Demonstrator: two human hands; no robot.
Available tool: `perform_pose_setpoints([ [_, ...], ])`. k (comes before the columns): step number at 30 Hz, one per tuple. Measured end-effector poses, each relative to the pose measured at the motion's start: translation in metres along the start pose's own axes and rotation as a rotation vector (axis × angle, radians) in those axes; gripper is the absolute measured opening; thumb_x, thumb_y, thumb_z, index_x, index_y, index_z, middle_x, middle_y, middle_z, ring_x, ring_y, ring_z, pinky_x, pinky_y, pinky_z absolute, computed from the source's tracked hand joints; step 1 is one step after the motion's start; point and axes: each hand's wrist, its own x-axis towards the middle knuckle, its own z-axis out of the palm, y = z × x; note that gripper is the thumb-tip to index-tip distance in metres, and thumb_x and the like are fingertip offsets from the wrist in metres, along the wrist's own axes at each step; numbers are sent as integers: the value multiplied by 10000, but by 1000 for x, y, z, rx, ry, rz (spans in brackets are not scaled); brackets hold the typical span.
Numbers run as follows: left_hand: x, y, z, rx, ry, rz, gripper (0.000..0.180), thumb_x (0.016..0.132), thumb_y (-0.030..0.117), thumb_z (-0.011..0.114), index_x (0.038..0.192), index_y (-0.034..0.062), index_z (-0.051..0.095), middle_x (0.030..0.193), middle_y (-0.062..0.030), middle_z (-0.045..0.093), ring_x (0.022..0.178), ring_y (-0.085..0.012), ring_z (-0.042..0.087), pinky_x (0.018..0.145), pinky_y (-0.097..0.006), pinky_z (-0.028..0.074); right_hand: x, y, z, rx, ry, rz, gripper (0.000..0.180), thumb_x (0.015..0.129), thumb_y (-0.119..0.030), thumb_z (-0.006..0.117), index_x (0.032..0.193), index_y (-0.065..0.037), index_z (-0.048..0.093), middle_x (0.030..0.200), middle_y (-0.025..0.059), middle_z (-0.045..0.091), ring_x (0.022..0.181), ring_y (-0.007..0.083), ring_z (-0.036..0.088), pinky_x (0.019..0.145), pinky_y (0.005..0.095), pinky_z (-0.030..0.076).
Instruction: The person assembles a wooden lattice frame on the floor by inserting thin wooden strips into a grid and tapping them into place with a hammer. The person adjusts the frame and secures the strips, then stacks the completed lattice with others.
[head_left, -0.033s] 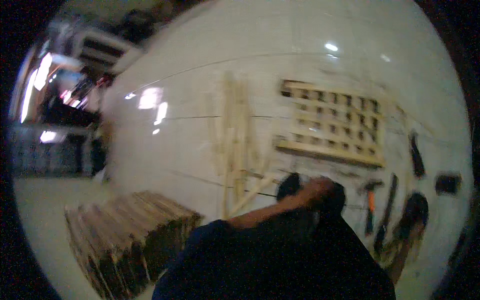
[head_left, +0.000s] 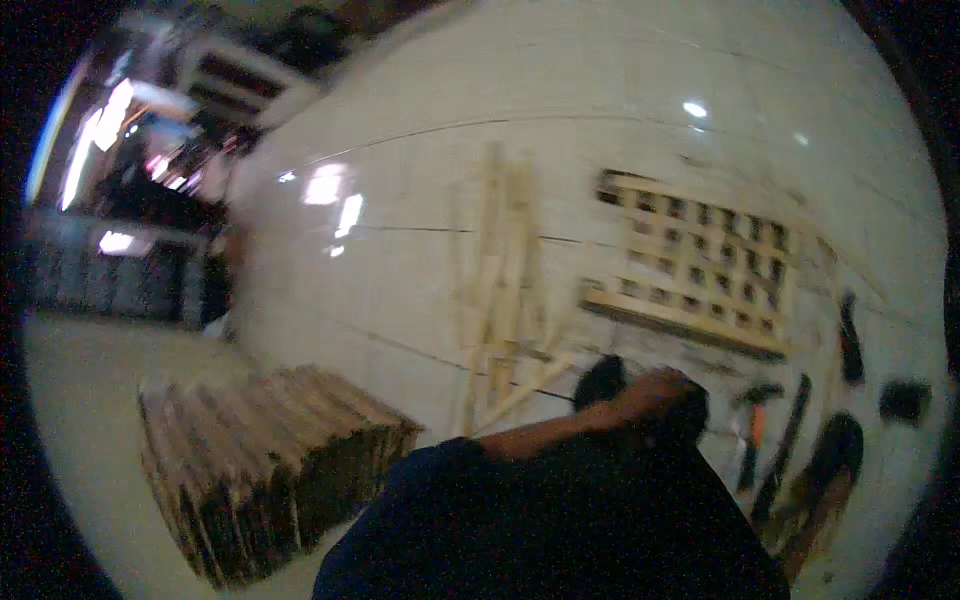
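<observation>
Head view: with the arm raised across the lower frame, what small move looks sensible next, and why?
Probably lower the arm toward the loose wooden slats on the pale floor. The hand sits just below their near ends, beside a dark object, and the slatted wooden frame lies farther off. Its grip is too blurred to judge.

A loose bundle of wooden slats [head_left: 500, 280] lies on the tiled floor [head_left: 420, 120], with a wooden lattice frame [head_left: 695, 265] to its right and a stack of boards [head_left: 270, 450] nearer and to its left. A row of hand tools [head_left: 790, 440] lies below the frame, to the right. A hand [head_left: 655, 390] sits between slats and tools.
</observation>
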Motion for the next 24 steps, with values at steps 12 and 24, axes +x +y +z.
perform_pose_setpoints([
  [12,46,35,17,-174,105,-103,305,880,264,582,1025,-4,575,1044,-209,546,974,-376,546,846,-433,448,-68,-257,-2,742,-669,200,421,808,-58,558,1220,-39,471,1109,107,536,1047,269,518,918,352,409],
  [24,73,48,-2,-572,300,-567,235,864,201,623,940,-21,635,874,-90,644,839,-188,616,736,-323,509,-63,-253,9,1063,-628,380,252,882,-125,570,1116,-35,547,927,28,584,892,187,540,820,299,431],
])
